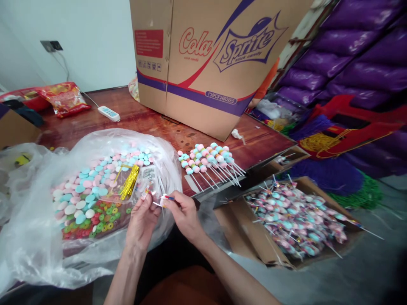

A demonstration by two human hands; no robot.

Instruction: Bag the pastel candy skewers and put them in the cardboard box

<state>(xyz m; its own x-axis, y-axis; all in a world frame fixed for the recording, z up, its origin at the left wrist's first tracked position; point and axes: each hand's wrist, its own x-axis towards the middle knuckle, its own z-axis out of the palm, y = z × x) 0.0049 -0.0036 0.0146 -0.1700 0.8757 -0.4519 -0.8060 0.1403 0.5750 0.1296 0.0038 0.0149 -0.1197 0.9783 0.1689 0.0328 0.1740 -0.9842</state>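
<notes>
My left hand [141, 219] and my right hand [182, 212] meet at the table's front edge, both pinched on a thin white skewer stick [157, 204] between them. Small coloured bits show at my fingertips. Just beyond my hands lies a clear plastic bag [38, 220] spread open, holding several pink, blue and white marshmallow candies [85, 186] and coloured ring sweets [101, 222]. A bundle of gold twist ties [129, 182] rests on the candies in a small clear packet.
Several finished candy skewers [208, 163] lie on the wooden table [152, 123]. A cardboard box [292, 220] on the right holds several wrapped skewers. A large Cola Sprite carton [206, 59] stands behind. A power strip [108, 113] and a red snack bag [65, 98] lie far left.
</notes>
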